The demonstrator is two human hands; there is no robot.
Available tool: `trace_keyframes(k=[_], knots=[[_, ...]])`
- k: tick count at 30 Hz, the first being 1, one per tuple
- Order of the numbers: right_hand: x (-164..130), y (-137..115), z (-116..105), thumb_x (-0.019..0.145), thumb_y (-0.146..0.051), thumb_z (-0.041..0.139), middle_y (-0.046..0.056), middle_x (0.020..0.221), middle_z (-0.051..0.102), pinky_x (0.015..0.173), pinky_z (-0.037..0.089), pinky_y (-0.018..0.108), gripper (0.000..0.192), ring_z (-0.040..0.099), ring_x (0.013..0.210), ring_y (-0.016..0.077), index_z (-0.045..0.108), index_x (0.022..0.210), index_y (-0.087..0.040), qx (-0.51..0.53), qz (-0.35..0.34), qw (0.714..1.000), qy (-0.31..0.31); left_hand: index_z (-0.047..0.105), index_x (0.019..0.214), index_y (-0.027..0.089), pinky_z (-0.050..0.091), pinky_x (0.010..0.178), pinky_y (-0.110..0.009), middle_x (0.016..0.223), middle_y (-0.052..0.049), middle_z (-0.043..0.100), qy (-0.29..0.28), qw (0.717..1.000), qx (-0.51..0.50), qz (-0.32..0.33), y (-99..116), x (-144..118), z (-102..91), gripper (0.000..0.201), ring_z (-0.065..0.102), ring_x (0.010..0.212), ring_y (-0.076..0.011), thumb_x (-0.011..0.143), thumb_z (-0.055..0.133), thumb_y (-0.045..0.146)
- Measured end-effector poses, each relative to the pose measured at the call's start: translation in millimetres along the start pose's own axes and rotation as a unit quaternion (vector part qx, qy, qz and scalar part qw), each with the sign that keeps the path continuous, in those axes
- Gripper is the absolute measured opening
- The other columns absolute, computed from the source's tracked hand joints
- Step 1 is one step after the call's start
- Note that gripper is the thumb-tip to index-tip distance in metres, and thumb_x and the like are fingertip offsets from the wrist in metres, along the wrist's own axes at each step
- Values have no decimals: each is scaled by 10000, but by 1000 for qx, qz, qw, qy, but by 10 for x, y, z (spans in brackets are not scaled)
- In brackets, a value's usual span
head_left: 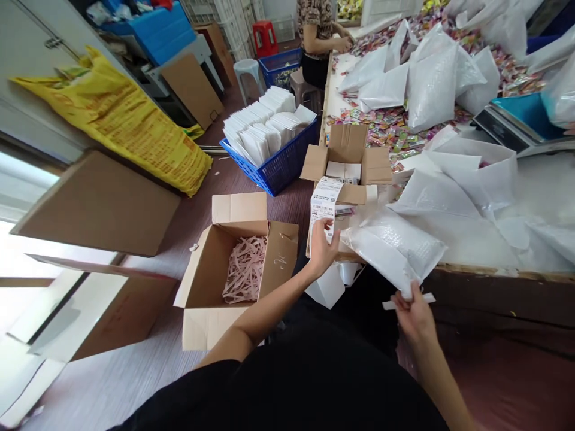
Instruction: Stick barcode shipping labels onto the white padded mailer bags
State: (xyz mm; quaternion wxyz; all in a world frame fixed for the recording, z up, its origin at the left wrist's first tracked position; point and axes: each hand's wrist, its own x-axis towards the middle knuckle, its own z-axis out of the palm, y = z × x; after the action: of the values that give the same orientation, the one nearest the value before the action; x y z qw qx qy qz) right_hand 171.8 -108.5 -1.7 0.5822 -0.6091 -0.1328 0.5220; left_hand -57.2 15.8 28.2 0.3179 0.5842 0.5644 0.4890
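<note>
head view, looking down: the left hand (pixel 321 245) pinches the lower end of a strip of printed shipping labels (pixel 324 206), its fingers closed on the paper, the strip running up into a small open label box (pixel 347 160) on the tabletop (pixel 494 251). the right hand (pixel 414 312) grips the near corner of a white bubble mailer (pixel 395 245) that hangs over the tabletop's front edge; it seems to hold a thin white peel strip (pixel 426 299) too, though that is hard to tell. left of the person, on the floor, stands an open cardboard box (pixel 283 251) with pink paper shreds (pixel 245 269). beyond it sits a blue crate (pixel 281 167) of white envelopes. another person (pixel 317 36) sits at the far end.
</note>
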Motion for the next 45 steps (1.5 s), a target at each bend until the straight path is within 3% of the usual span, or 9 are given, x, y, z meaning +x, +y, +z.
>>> trace_keyframes(k=[6,9,11,16,23,27,36,40,45], knots=[[-740,246,360,747,-895,453,-33,518,318,378,229,290,664,239,425,117,452,570,-255,43,151,971,-179,524,1194,194,501,764,-306,1078,-88,620,-256,927,-239,-129,145,-723,-235,509,622,842,-149,857,677,543],[-858,17,679,867,-727,507,-22,562,346,454,314,296,580,307,489,132,423,572,-234,11,60,958,-279,540,1208,191,476,674,-268,1009,-63,644,-439,818,-314,-197,188,-964,-244,702,611,725,-120,708,790,616],[-759,-162,991,921,-595,531,-19,603,381,529,382,298,490,384,554,141,428,611,-230,-45,-52,953,-296,621,1055,152,402,579,-235,797,-18,631,-460,808,-289,-226,148,-961,-323,551,517,584,-86,765,735,606],[-34,-327,1809,828,-465,676,53,1024,603,922,466,389,322,581,985,204,526,994,-234,-237,-331,898,-164,689,975,152,400,601,-275,697,-23,600,-144,955,-44,-255,-357,-633,-1050,283,515,606,-144,904,536,379],[567,-146,2373,820,-300,589,60,922,666,876,502,376,270,632,880,196,539,1064,-197,-286,-369,867,-174,563,1286,150,314,1136,-517,1404,-193,558,103,942,195,-255,-804,-436,-1650,547,400,1411,-364,769,705,262],[138,-305,2240,859,-341,615,64,906,692,804,531,351,254,639,820,186,653,1054,-182,-269,-373,863,-209,619,1222,155,432,1066,-425,1256,-162,675,17,971,-153,-184,-383,-121,-1259,516,594,1237,-308,841,664,500],[-529,-575,1610,945,-311,559,53,973,717,758,573,388,170,671,868,223,685,1050,-267,-378,-449,773,-242,627,1208,47,492,1010,-489,1100,-208,738,-324,708,-507,-369,297,310,-685,468,681,1124,-339,968,463,414],[-628,-800,1364,938,-325,560,70,894,646,814,532,456,153,614,912,262,651,834,-259,-417,-463,747,-233,598,1260,33,499,1019,-478,1131,-218,731,-248,721,-514,-393,168,227,-499,452,689,1122,-320,980,443,353],[-790,-1697,1003,920,-405,551,78,814,554,670,464,452,114,591,779,275,630,871,-339,-243,-526,805,-127,599,1263,51,533,993,-455,1097,-192,749,-84,796,-473,-368,-145,206,-521,442,703,1098,-308,955,519,356]])
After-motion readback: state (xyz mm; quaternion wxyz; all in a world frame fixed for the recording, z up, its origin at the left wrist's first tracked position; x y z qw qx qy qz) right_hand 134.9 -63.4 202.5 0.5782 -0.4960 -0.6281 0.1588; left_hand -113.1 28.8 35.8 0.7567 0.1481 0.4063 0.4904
